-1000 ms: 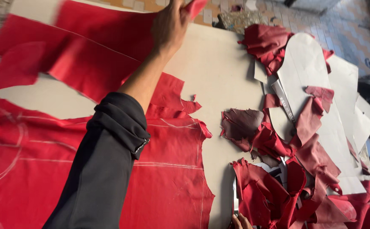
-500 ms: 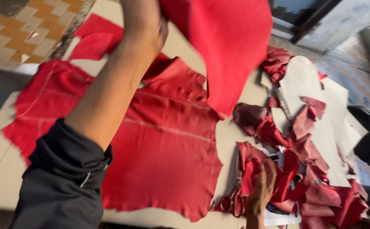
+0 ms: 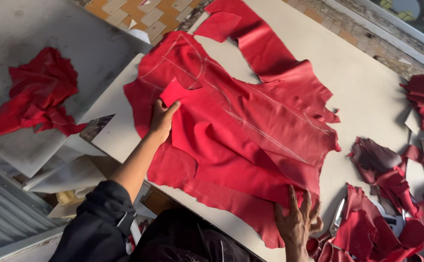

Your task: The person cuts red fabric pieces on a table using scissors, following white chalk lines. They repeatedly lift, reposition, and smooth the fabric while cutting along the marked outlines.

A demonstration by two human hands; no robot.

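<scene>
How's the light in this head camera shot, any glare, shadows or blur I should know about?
Head view: warm, low light slants across the cutting table, putting a soft sheen on the red leather piece and casting shadows beside the dark red scraps. No blown-out glare. The left hand and right hand look reasonably sharp. The top right corner is dim.

The person is wearing a black long-sleeved top; its left sleeve point(image 3: 100, 223) is sitting pushed up above the forearm, bunching in soft folds. Both hands, the left hand point(image 3: 162, 119) and the right hand point(image 3: 297, 223), are showing bare, without gloves or rings.
</scene>
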